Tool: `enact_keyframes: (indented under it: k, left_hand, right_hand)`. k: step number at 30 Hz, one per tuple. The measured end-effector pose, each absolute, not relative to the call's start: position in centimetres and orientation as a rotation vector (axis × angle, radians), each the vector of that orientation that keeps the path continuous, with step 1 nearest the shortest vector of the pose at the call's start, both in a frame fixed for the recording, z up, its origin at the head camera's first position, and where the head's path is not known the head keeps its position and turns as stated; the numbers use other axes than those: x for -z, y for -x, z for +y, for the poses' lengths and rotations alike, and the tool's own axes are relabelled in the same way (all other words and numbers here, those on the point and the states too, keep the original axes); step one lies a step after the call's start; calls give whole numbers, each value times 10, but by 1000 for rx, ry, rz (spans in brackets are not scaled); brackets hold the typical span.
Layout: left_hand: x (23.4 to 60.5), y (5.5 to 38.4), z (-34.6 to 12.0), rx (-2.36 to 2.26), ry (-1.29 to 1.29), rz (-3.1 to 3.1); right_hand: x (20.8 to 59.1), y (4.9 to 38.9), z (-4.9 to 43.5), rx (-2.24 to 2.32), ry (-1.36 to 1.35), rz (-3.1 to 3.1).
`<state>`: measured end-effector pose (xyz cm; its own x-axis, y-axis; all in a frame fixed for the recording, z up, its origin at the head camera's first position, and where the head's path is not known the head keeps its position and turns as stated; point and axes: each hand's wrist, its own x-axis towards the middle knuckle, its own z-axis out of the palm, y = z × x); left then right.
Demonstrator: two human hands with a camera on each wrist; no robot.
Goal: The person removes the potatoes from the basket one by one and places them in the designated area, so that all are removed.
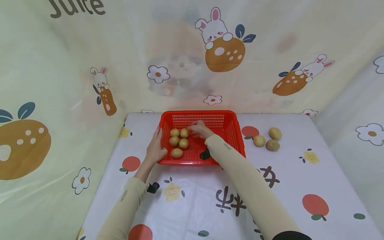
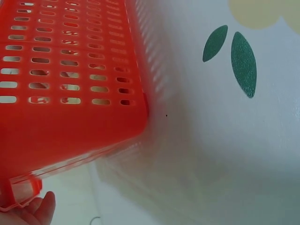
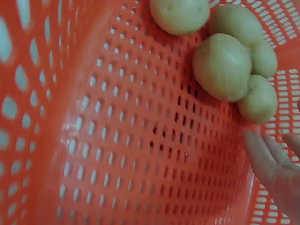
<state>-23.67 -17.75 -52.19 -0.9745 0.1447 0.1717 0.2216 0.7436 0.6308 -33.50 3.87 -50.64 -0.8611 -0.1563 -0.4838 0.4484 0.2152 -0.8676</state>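
Observation:
A red plastic basket [image 1: 198,162] with slotted walls stands on the table, several potatoes [image 1: 177,153] gathered on its left side. My left hand [image 1: 155,150] holds the basket's left rim, thumb on the near part and fingers along the side. In the left wrist view, fingertips [image 2: 45,208] show at the rim's edge. Reaching inside the basket, my right hand [image 1: 200,129] is just right of the potatoes at the back. The right wrist view shows its fingers [image 3: 262,154] extended beside the nearest potato [image 3: 258,99], with nothing held there.
Three more potatoes [image 1: 272,145] lie on the table to the right of the basket. A white cloth [image 1: 192,206] printed with fruit and flowers covers the table. Printed curtains [image 1: 180,40] hang behind and at both sides.

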Motion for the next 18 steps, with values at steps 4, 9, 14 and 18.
enact_keyframes:
  k: [4,9,14,18]
  left_hand:
    - [522,238,-175,1051,319,-2807]
    - [521,238,-174,1055,313,-2807]
    - [518,235,-176,1087,286,-2813]
    - [518,235,-176,1072,272,-2836]
  right_hand:
    - [511,335,33,1681,-273,2010]
    - [516,336,25,1673,-252,2032]
    - [519,334,19,1635,-168,2138]
    - [518,331,17,1534,-94,2303]
